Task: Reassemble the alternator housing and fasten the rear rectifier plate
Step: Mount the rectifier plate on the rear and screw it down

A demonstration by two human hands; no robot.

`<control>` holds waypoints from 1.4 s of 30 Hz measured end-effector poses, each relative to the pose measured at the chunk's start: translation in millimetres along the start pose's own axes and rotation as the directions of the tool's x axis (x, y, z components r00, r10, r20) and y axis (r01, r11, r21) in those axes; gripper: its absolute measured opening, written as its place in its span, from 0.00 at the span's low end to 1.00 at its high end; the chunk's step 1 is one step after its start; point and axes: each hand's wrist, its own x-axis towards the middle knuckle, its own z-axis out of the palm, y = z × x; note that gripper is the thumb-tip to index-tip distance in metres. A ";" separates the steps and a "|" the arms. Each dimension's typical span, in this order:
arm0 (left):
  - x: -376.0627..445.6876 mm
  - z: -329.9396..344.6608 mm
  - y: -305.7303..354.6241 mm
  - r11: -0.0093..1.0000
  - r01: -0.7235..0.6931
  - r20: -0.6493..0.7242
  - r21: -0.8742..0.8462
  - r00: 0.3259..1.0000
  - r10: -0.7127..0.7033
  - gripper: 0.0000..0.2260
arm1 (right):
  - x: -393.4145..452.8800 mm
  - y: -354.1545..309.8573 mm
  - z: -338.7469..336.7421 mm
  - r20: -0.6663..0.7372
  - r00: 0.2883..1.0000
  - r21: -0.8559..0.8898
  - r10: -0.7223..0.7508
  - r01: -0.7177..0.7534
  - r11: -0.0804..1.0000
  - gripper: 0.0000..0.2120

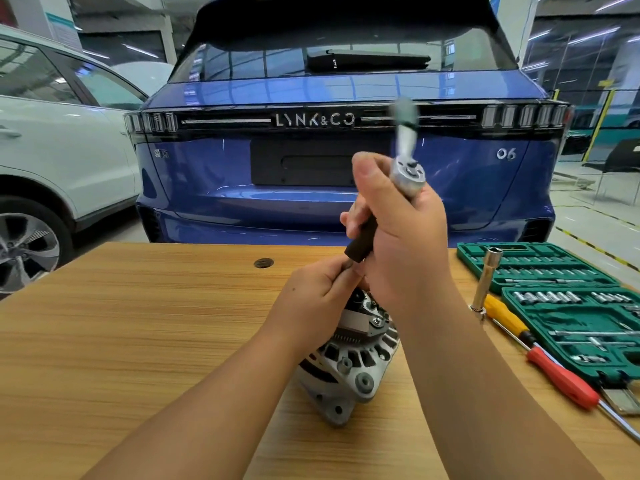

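Note:
The silver alternator point(349, 362) lies on the wooden table point(138, 323), rear end with the rectifier plate point(367, 317) turned up and away from me. My right hand point(405, 233) grips a chrome ratchet point(407, 174) at its head; its handle points up and is blurred. A dark socket extension point(362, 244) runs down from the ratchet toward the rear plate. My left hand point(318, 296) pinches the lower end of that extension just above the alternator. The fastener under the tool is hidden by my fingers.
An open green socket set case point(568, 306) lies at the right with several sockets. Beside it are a long chrome socket point(485, 282), a yellow-handled screwdriver point(505, 317) and a red-handled screwdriver point(561, 379). A blue car point(311, 168) stands just beyond the table, a white car point(52, 150) at left.

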 end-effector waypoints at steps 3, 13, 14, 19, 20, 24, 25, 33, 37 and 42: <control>0.6 -0.6 2.1 1.000 0.014 -0.018 -0.018 1.000 -0.014 0.16 | -0.8 -0.6 -3.4 0.072 0.997 0.062 -0.032 0.027 0.998 0.12; -1.1 -0.2 6.2 0.992 0.053 -0.041 -0.115 0.997 -0.058 0.10 | 4.7 1.3 -10.3 0.278 0.947 0.191 -0.158 0.107 0.976 0.28; -0.3 -0.4 5.1 0.994 0.035 -0.048 -0.100 0.998 -0.040 0.13 | 6.5 -0.9 -12.9 0.327 0.939 0.239 -0.103 0.023 0.971 0.26; -0.2 1.9 2.4 0.989 0.072 -0.050 -0.131 0.996 -0.079 0.17 | 8.2 -8.9 -19.5 0.476 0.879 0.270 -0.012 -0.133 0.954 0.28; 0.2 2.7 1.4 0.983 0.096 -0.063 -0.157 0.992 -0.107 0.15 | 6.9 -9.4 -16.6 0.423 0.906 0.255 0.010 -0.129 0.958 0.31; 0.6 2.3 1.9 0.999 0.042 -0.014 -0.034 0.999 -0.042 0.13 | -0.4 -8.5 -2.1 0.054 0.998 0.030 0.013 -0.015 0.999 0.22; 0.0 1.6 2.2 1.000 0.022 -0.002 0.004 1.000 -0.022 0.14 | -1.2 -8.1 -0.8 -0.003 1.000 -0.012 0.005 -0.005 1.000 0.18; 0.6 0.9 -0.9 0.996 0.052 -0.041 -0.076 0.998 -0.055 0.15 | -3.9 -2.6 2.3 0.178 0.971 0.066 -0.159 0.150 0.987 0.18; -0.8 0.6 0.7 0.994 0.052 -0.049 -0.094 0.997 -0.056 0.19 | -1.1 -2.5 -2.2 0.294 0.944 0.138 -0.149 0.112 0.984 0.22; -0.1 1.6 2.2 0.995 0.028 -0.064 -0.092 0.997 -0.034 0.18 | 5.7 -8.6 -11.8 0.439 0.895 0.312 0.077 -0.232 0.921 0.28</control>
